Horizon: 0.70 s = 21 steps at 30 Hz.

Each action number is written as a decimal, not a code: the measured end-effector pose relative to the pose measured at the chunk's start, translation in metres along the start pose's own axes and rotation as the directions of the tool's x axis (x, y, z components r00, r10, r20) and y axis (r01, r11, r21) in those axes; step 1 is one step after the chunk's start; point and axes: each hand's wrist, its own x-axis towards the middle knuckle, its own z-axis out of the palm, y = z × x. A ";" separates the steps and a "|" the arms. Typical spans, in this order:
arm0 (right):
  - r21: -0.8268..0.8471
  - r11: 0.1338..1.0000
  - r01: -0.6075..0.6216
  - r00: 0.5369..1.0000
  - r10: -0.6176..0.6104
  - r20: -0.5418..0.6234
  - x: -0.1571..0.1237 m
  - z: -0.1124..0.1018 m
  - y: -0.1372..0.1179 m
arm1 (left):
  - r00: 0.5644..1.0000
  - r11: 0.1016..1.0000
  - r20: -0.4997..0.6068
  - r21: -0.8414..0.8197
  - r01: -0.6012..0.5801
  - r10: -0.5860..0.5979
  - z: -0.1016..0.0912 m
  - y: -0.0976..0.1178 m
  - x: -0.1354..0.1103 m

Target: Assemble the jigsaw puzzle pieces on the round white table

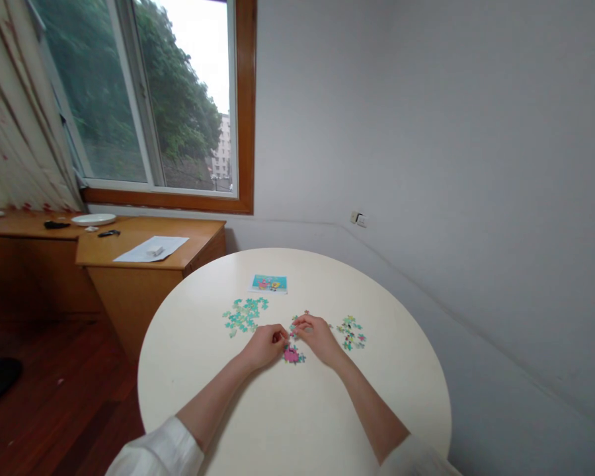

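Both my hands meet at the middle of a round cream table. My left hand is curled, fingertips pinched on a small jigsaw piece. My right hand is also curled, pinching a piece against the left one. Just below them lies a small joined cluster with pink pieces. A loose heap of teal pieces lies to the left, and a mixed-colour heap to the right. A small reference picture card lies farther back on the table.
A wooden desk stands left of the table with a sheet of paper, a white plate and small dark items. A window and curtain are behind it. Grey walls close the right side, with a socket.
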 end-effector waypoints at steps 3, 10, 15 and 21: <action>0.005 1.000 -0.010 0.998 0.009 0.061 -0.003 0.005 -0.004 | 1.000 1.000 -0.005 0.014 0.013 -0.013 0.000 0.000 0.000; 0.018 1.000 -0.022 0.993 0.020 0.118 -0.002 0.005 0.002 | 1.000 1.000 0.017 0.003 -0.008 0.008 0.000 -0.004 0.001; 0.023 0.999 -0.043 0.987 0.039 0.157 -0.002 0.008 0.003 | 1.000 1.000 0.020 0.015 -0.013 0.012 0.000 -0.004 0.000; 0.023 0.999 -0.035 0.987 0.031 0.156 -0.002 0.008 0.006 | 1.000 1.000 0.020 0.011 -0.019 0.019 -0.001 -0.005 0.000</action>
